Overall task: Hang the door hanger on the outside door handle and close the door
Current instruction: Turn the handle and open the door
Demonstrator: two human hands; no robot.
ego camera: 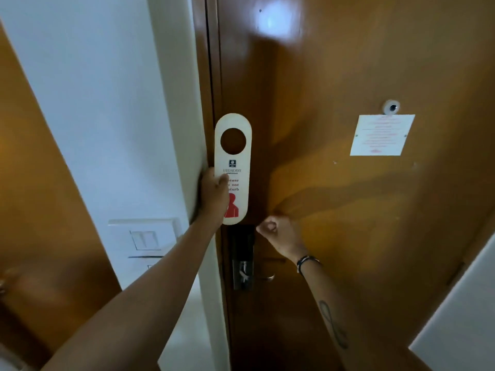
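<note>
My left hand (214, 195) grips a cream door hanger (233, 156) by its lower left edge and holds it upright against the brown wooden door (348, 210). The hanger has a round hole near its top and red "do not disturb" print. My right hand (278, 234) is curled into a fist with nothing in it, close to the door just right of the hanger's bottom end. Below both hands sits the dark lock plate (242, 259) with the inside door handle (265, 277) partly hidden behind my right wrist. The door stands shut in its frame.
A white notice (381, 135) and a peephole (391, 107) are on the door at the upper right. A white wall with a light switch panel (144, 238) lies left of the door frame (209, 76). Another brown panel (40, 210) stands at the far left.
</note>
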